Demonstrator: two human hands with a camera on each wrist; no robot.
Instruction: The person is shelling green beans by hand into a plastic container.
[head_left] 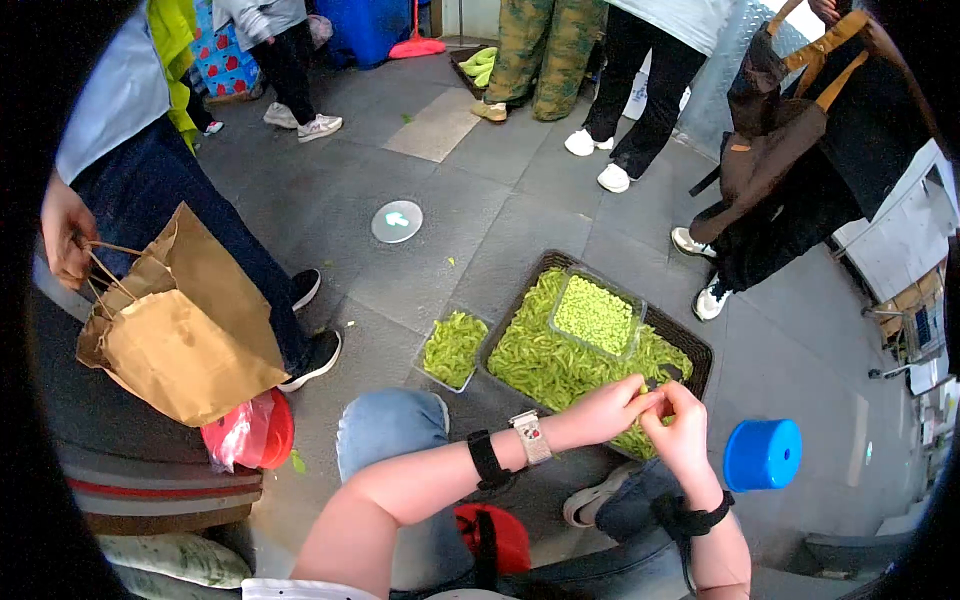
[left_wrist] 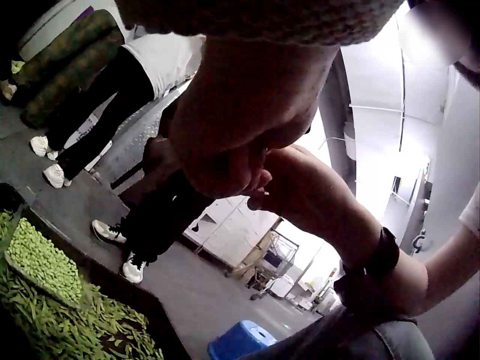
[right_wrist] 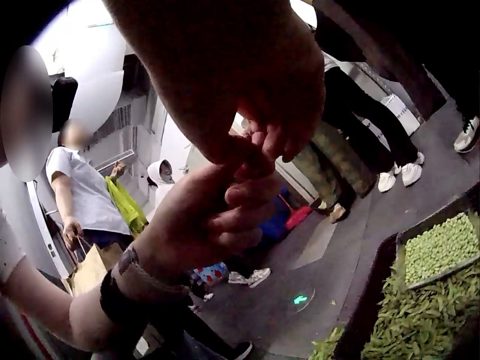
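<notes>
Left hand [head_left: 618, 408] and right hand [head_left: 681, 428], fingers curled in a narrow pinch, meet at a small green pod [head_left: 643, 390], mostly hidden, over a dark brown woven basket [head_left: 699, 352]. Relative to basket centre: twelve o'clock, clear plastic box [head_left: 602, 349] of pale green beans [head_left: 595, 312]; nine, clear plastic tub [head_left: 446, 384] of green pods [head_left: 455, 345]; four, round blue plastic stool [head_left: 752, 458].
</notes>
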